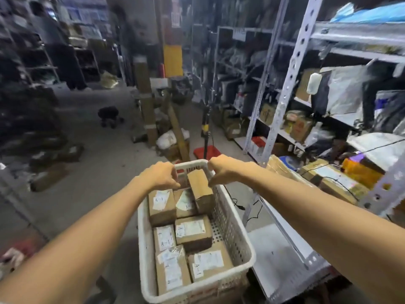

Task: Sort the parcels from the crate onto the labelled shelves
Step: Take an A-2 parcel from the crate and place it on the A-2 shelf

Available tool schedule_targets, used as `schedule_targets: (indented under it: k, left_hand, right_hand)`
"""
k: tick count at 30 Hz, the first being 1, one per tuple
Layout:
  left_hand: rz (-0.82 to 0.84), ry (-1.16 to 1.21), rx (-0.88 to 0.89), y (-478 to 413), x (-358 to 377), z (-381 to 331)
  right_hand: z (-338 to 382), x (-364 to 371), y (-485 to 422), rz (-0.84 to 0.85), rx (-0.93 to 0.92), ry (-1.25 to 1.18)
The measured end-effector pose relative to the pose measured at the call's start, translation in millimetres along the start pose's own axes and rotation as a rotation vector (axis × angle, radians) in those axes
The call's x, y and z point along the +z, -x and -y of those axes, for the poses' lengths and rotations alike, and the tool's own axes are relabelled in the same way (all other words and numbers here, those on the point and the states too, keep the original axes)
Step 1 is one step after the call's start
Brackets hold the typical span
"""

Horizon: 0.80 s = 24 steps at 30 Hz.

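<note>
A white plastic crate sits low in front of me, holding several brown cardboard parcels with white labels, some marked "A-1". One parcel lies on top in the middle, and another parcel stands tilted at the far end. My left hand grips the crate's far rim at its left corner. My right hand curls over the same rim at the right corner. The tilted parcel stands between the two hands. A white metal shelf rack rises to the right.
The rack's shelves hold boxes and grey mailer bags. A bare white lower shelf runs beside the crate. Tall cardboard tubes, a stand on a red base and loose boxes stand on the concrete floor ahead and left.
</note>
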<state>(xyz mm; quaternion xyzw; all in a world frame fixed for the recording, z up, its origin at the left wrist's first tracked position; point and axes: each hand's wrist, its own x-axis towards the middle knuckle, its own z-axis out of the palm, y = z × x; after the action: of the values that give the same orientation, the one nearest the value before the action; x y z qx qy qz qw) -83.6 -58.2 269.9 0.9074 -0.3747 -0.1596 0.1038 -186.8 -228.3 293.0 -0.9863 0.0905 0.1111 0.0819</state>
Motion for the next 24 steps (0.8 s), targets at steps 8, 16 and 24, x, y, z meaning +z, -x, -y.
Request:
schedule_targets:
  k: [8, 16, 24]
  left_hand:
    - [0.087, 0.028, -0.167, -83, 40, 44]
    - [0.158, 0.08, -0.259, -160, 91, 81]
    - [0.261, 0.189, -0.263, -231, 165, 138]
  right_hand:
    - [-48, 33, -116, 0.097, -0.045, 0.087]
    - [-93, 88, -210, 0.272, 0.01, 0.091]
    - [-110, 189, -298, 0.254, 0.149, 0.01]
